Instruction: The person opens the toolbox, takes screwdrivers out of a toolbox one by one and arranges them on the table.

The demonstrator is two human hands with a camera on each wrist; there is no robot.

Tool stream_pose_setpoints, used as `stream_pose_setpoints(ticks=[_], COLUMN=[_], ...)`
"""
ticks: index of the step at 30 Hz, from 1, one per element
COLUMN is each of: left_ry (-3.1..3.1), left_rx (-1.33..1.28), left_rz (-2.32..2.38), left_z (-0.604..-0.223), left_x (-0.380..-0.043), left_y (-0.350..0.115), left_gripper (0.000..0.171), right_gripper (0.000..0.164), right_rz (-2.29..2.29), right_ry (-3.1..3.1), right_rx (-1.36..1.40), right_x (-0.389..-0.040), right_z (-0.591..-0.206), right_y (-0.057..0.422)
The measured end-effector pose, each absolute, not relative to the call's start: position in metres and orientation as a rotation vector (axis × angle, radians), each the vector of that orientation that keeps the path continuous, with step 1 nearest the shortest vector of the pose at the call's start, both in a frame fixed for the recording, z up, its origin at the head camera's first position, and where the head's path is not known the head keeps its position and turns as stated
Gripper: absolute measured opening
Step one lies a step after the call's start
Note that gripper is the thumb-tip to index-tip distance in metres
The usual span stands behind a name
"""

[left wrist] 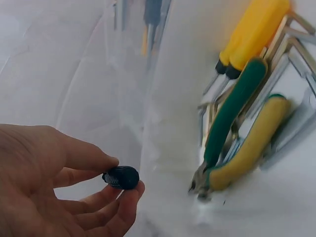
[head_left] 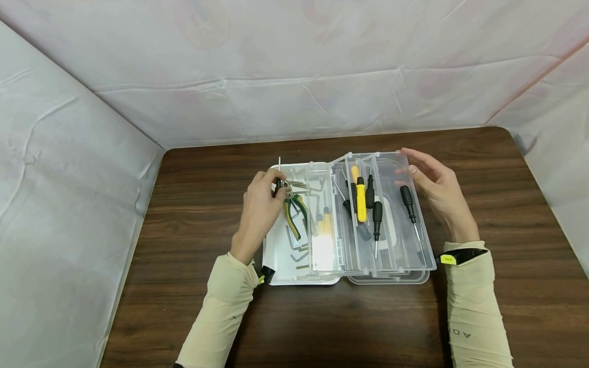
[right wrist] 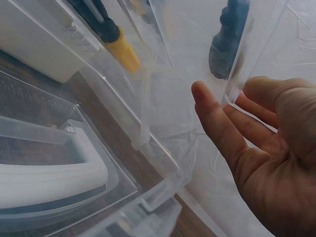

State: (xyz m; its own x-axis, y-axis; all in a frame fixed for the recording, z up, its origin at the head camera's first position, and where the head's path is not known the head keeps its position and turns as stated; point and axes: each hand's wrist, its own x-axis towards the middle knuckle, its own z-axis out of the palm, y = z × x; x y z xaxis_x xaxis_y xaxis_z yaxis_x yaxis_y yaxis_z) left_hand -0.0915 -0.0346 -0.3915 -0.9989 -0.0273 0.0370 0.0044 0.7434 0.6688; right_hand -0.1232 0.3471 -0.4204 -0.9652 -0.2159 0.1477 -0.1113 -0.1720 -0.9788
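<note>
My left hand (head_left: 257, 207) pinches the dark handle of a screwdriver (left wrist: 122, 177) between thumb and fingers, over the left side of the white toolbox (head_left: 270, 260). Its thin shaft points away from me in the head view. Below lie pliers (left wrist: 232, 116) with green and yellow handles, among several hex keys (head_left: 291, 239). At the far right corner, my right hand (head_left: 439, 191) grips the edge of a clear compartment tray (head_left: 416, 260), thumb on one side and fingers on the other. A yellow-handled screwdriver (head_left: 361, 203) and several black-handled ones lie in the tray.
The clear tray overlaps part of the white box, where two yellow handles (left wrist: 256, 34) show. Beneath the tray is a clear lid with a white carrying handle (right wrist: 54, 177). Brown wooden tabletop (head_left: 198, 225) surrounds the box, with white sheeting (head_left: 294, 102) behind and at the sides.
</note>
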Motion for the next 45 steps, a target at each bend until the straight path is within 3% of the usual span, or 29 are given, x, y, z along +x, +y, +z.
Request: stream_pose_setpoints(ticks=[12, 28, 45], left_ry=[-2.852, -2.956, -3.085], left_rx=[0.121, 0.368, 0.336], left_rz=[-1.018, -0.864, -0.802], left_z=[-0.384, -0.428, -0.451], left_x=[-0.066, -0.030, -0.019], left_y=[-0.079, -0.134, -0.149], left_gripper=[0.028, 0.028, 0.030], right_gripper=[0.045, 0.045, 0.045], right_rz=[-2.325, -2.346, -2.361], right_ry=[1.978, 1.950, 1.933], right_rx=[-0.394, -0.428, -0.428], right_x=[-0.123, -0.124, -0.124], right_z=[-0.421, -0.420, -0.421], right_y=[0.348, 0.346, 0.346])
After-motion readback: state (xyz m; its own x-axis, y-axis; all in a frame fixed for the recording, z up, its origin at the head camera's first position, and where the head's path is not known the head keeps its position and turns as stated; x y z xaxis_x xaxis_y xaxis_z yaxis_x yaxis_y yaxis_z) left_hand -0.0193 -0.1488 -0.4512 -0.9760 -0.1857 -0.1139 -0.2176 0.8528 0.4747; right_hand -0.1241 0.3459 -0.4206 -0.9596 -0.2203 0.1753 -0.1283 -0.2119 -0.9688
